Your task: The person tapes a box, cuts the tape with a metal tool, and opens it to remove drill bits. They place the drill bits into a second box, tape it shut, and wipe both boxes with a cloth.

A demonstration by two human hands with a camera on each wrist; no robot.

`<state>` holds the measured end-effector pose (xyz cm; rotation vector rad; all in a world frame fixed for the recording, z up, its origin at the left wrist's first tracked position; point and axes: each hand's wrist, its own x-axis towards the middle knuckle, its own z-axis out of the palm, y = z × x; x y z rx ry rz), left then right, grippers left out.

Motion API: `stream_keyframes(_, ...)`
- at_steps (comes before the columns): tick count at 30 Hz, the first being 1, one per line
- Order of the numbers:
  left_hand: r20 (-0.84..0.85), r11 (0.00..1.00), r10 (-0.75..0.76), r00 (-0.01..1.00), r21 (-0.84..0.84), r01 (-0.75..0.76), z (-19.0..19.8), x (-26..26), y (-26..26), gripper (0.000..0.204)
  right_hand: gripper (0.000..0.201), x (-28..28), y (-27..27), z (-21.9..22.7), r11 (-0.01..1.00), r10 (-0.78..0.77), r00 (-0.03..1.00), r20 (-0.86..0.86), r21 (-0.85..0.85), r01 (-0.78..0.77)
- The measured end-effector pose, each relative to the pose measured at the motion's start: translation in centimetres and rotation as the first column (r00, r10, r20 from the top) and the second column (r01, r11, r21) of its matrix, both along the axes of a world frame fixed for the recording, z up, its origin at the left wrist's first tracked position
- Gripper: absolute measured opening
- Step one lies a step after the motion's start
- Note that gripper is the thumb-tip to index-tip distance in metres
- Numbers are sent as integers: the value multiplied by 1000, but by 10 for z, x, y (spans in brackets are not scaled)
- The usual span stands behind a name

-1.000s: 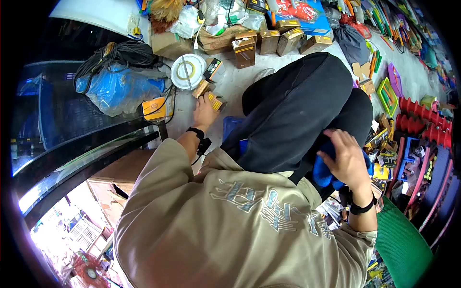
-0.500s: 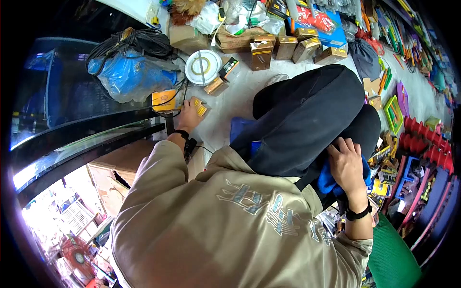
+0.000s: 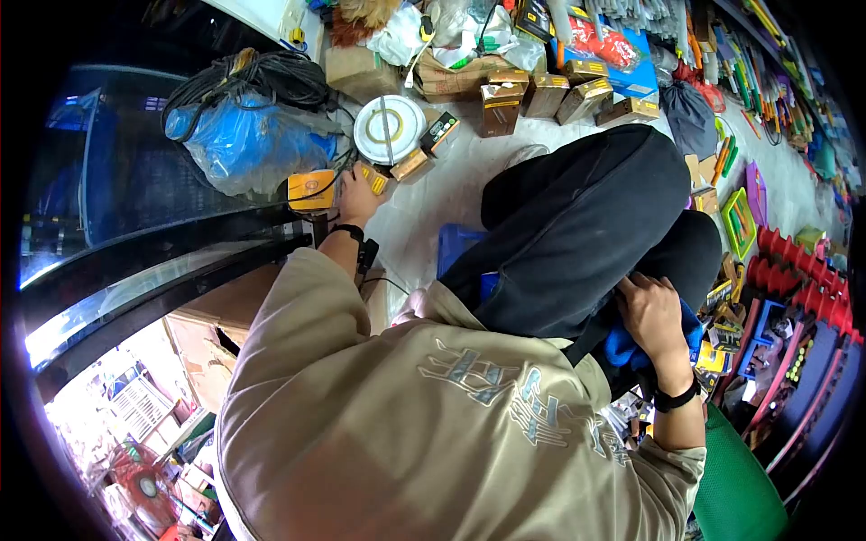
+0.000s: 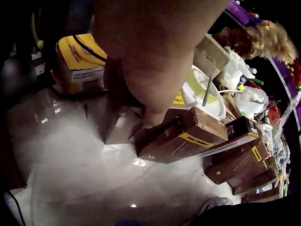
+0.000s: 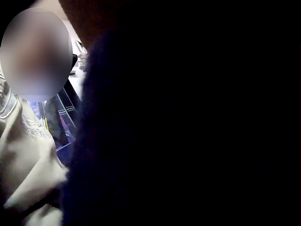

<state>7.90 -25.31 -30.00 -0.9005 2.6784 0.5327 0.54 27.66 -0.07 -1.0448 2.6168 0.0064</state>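
Note:
At the left, my left hand grips a small brown box with a yellow label, low over the floor beside a yellow-orange box. In the left wrist view the hand covers part of the box, its thumb against the side next to a longer brown box. My right hand rests on the lap by a blue cloth item, fingers loosely bent. The right wrist view is mostly dark.
A white round lid and another small brown box lie just beyond the left hand. Several brown boxes stand farther forward. A blue plastic-covered bundle with black cable sits left, above a dark glass-case edge.
My left hand has moved the small box leftward, away from the other small box and beside the yellow-orange one. The right hand has settled lower on the lap, its fingers less spread.

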Motion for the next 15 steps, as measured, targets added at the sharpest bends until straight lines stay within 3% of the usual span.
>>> stream_keyframes(2,3,999,51,999,9,-51,-10,-1,-1,117,28,-1,0,0,1000,3,1000,-9,4,-3)
stream_keyframes(7,-3,1000,2,1000,13,-2,17,2,7,130,24,-3,-3,12,996,0,1000,22,-89,2)
stream_keyframes(11,-153,992,-126,980,8,129,8,5,-3,128,21,-7,3,27,944,-109,988,112,-300,138)
stream_keyframes(13,-243,975,-223,944,-46,218,11,3,-5,119,23,-5,14,34,919,-208,966,154,-307,247)
stream_keyframes(15,-339,983,-181,923,-36,180,31,-11,1,102,24,-2,17,45,827,-284,925,251,-424,369)
